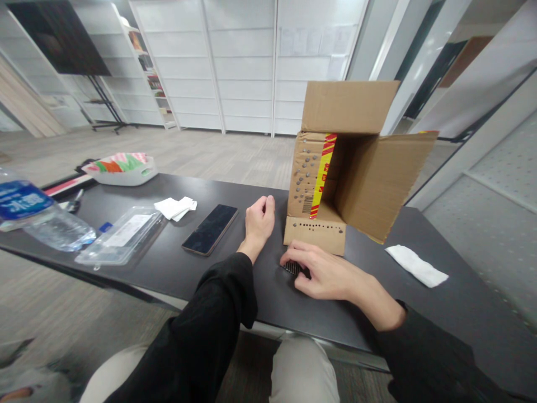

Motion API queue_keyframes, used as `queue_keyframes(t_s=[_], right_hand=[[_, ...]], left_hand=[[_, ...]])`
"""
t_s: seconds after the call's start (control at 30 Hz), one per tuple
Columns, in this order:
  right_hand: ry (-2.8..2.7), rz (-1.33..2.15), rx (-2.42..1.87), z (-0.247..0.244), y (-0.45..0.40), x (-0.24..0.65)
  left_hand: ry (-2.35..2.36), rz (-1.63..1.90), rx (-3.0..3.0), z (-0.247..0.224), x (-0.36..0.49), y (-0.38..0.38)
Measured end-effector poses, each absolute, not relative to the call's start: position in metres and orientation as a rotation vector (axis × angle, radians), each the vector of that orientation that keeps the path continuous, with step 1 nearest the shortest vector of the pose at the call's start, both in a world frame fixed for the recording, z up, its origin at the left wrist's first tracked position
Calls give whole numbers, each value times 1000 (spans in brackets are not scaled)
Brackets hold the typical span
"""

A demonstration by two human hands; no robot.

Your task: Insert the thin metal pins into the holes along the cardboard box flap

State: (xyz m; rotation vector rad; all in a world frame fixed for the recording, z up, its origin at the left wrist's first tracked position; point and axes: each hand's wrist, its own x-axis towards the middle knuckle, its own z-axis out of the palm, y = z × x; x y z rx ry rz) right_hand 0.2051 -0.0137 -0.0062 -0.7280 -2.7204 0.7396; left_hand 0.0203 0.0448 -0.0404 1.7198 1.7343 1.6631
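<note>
An opened cardboard box (pixel 364 168) stands on its side on the dark table, its flaps spread. Several round grey metal heads are stuck in its left panel, and the lower front flap (pixel 314 235) carries rows of small holes plus a few heads. Just left of the box, my left hand (pixel 260 219) is closed in a fist, and whatever it holds is hidden. In front of the lower flap, my right hand (pixel 325 271) reaches over a small pile of thin dark nails or screws (pixel 291 267). Its fingertips touch the pile, with thumb and fingers apart.
A black phone (pixel 210 229) lies left of my left hand. Farther left are folded white tissues (pixel 175 207), a clear plastic case (pixel 123 235), a water bottle (pixel 46 212) and a white basket (pixel 121 169). Another tissue (pixel 416 265) lies at the right.
</note>
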Motion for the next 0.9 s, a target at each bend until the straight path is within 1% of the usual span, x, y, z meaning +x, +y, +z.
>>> queue_keyframes(t_s=[0.3,0.9], right_hand=[[-2681,743,-755,-7,-3,217],[-2713,841,-783,-6,-9,212]], left_hand=[[1733,1655,1720,-39,20,44],[1725,1665,1707,-39,20,45]])
